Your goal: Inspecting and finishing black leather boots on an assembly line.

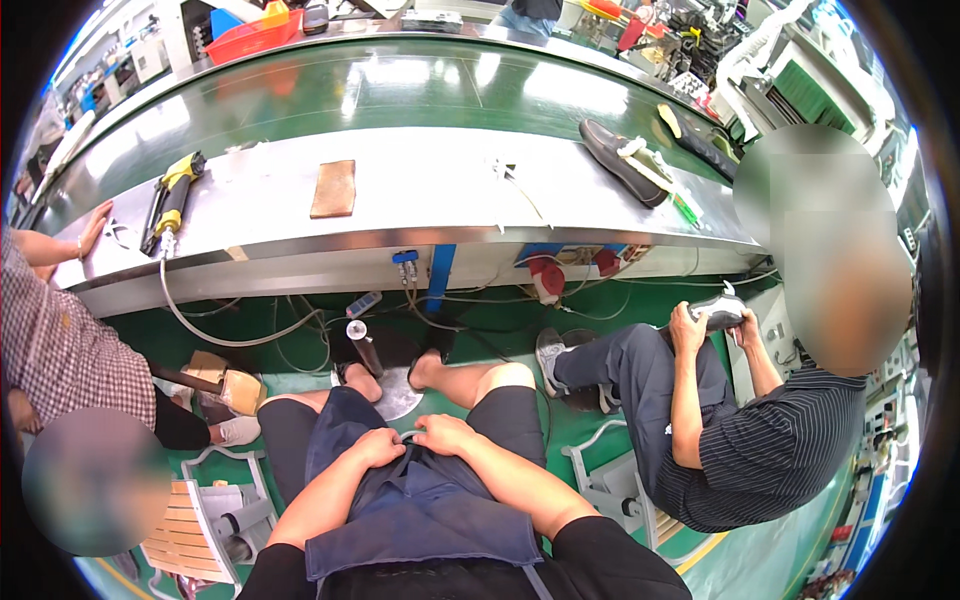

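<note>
Both of my hands rest in my lap over a dark blue apron (pixel 425 525). My left hand (pixel 380 447) is closed, its fingertips at one end of a short pale strip (pixel 408 435). At the other end of that strip, my right hand (pixel 445 434) is closed too, the two hands almost touching. The strip curves between them and may be part of the apron; its ends are hidden by my fingers. On the metal bench edge ahead of me lies a brown rectangular pad (pixel 333 189).
A yellow-black power tool (pixel 178 195) with a hose lies left on the bench (pixel 430 160). A dark shoe (pixel 625 165) and a green pen (pixel 686 209) lie right. A seated person (pixel 780 430) at right holds a shoe (pixel 718 311); another person (pixel 80 340) is at left. A metal post (pixel 363 345) stands by my feet.
</note>
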### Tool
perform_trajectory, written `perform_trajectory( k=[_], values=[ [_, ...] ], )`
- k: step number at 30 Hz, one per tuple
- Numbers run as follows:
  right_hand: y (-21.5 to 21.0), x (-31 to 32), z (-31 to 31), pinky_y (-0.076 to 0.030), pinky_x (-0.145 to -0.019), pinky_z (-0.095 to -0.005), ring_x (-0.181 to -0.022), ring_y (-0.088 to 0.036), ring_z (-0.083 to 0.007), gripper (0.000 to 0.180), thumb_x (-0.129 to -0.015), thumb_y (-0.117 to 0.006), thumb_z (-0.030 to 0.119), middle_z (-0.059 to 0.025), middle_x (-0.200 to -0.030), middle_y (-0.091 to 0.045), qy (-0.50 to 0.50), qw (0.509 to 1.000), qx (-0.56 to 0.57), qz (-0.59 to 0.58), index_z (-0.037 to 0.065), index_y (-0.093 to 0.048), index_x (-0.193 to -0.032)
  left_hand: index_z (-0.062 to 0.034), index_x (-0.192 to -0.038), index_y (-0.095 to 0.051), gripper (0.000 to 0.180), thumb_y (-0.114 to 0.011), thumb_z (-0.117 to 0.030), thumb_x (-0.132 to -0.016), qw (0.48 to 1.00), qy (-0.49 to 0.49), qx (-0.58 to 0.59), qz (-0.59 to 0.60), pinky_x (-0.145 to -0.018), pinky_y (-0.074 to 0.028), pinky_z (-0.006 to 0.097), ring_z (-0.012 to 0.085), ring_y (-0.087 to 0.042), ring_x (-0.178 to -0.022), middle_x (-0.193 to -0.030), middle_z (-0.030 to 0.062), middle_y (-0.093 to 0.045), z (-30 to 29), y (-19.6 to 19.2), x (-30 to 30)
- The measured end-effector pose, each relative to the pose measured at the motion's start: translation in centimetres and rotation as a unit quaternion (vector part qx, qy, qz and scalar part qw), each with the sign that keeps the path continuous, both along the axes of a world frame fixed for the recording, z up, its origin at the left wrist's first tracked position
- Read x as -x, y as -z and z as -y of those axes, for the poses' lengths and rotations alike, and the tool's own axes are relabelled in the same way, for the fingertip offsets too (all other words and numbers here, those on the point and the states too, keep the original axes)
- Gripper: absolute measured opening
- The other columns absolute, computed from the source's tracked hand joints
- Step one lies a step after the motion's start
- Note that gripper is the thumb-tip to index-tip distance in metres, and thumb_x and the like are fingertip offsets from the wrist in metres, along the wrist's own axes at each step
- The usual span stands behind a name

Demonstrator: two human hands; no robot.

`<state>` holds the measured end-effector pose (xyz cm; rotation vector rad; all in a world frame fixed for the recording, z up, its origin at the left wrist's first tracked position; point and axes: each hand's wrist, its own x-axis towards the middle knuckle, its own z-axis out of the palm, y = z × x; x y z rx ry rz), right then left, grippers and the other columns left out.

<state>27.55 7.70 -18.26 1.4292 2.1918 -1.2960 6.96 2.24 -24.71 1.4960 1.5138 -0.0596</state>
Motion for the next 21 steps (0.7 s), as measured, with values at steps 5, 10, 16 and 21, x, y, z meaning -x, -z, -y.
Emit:
perform_trajectory(
  k=[5,10,16,21],
  values=[
    [0.23,0.07,-0.06,-0.049,-0.100,-0.0456,-0.120,-0.063,-0.0350,0.046,-0.094,-0.066,0.039,-0.0191,-0.124,-0.068,-0.003,1.000,0.000,0.012,0.010,-0.064,-0.130,-0.0057,-0.108,-0.073,0.036,-0.072,-0.034,-0.085,1.000,0.011,0.006,0.002,-0.088,-0.055,0.040,0.0299,-0.071,-0.099,-0.104,0.0142,-0.075,-0.07,-0.37,0.04],
    [0.17,0.15,-0.14,-0.049,-0.100,-0.0451,-0.120,-0.063,-0.0348,0.047,-0.094,-0.066,0.039,-0.0191,-0.125,-0.068,0.000,1.000,0.012,0.014,0.010,-0.064,-0.130,-0.0065,-0.105,-0.073,0.035,-0.071,-0.035,-0.084,1.000,0.005,0.002,0.006,-0.088,-0.055,0.041,0.0311,-0.071,-0.099,-0.103,0.0152,-0.074,0.05,-0.15,0.09],
    [0.20,0.02,-0.18,-0.049,-0.100,-0.0448,-0.120,-0.063,-0.0353,0.047,-0.094,-0.066,0.038,-0.0194,-0.125,-0.068,0.002,1.000,0.009,0.011,0.009,-0.063,-0.131,-0.0074,-0.102,-0.074,0.034,-0.070,-0.036,-0.084,1.000,0.005,-0.004,0.003,-0.088,-0.055,0.043,0.0323,-0.071,-0.100,-0.103,0.0165,-0.074,0.05,-0.01,0.04],
    [0.14,0.06,-0.22,-0.049,-0.100,-0.0449,-0.120,-0.063,-0.0357,0.047,-0.094,-0.066,0.038,-0.0198,-0.125,-0.068,-0.004,1.000,0.010,0.011,0.009,-0.063,-0.131,-0.0075,-0.103,-0.073,0.034,-0.070,-0.036,-0.084,1.000,0.000,0.005,0.003,-0.088,-0.055,0.043,0.0325,-0.071,-0.100,-0.103,0.0167,-0.074,0.02,-0.12,0.08]
  ],
)
